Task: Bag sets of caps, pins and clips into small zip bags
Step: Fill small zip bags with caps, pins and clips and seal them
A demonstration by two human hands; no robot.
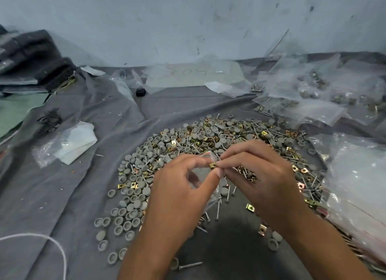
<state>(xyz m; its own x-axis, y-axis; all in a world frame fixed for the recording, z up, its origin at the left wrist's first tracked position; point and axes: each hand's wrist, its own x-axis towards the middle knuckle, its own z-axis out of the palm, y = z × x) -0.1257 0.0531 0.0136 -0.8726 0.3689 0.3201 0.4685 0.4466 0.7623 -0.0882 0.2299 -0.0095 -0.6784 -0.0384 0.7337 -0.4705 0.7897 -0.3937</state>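
Pinching a small brass clip [212,165] between thumb and fingertip, the right hand [261,175] brings it to the mouth of a small zip bag [205,171] that the left hand [183,187] holds up by its top edge, fingers curled round the thin plastic. Both hands work just above the heap — a broad mound of grey caps [133,175], steel pins [219,208] and more brass clips spread on a grey cloth [62,196] covering the surface. Keeping the bag low and close over the pile appears to spare reach: anything dropped falls back among the loose parts. The bag's mouth faces the right hand, seemingly so that a piece can slide straight in; whether it is properly open cannot be told, and what it already contains is too blurred to make out. Filled bags [313,91] lie piled to the far right, well apart from the heap, likely to keep finished sets from mixing with stock — while a stack of empty bags [355,185] waits at the near right, within easy reach. A white cord [52,242] loops at the lower left.
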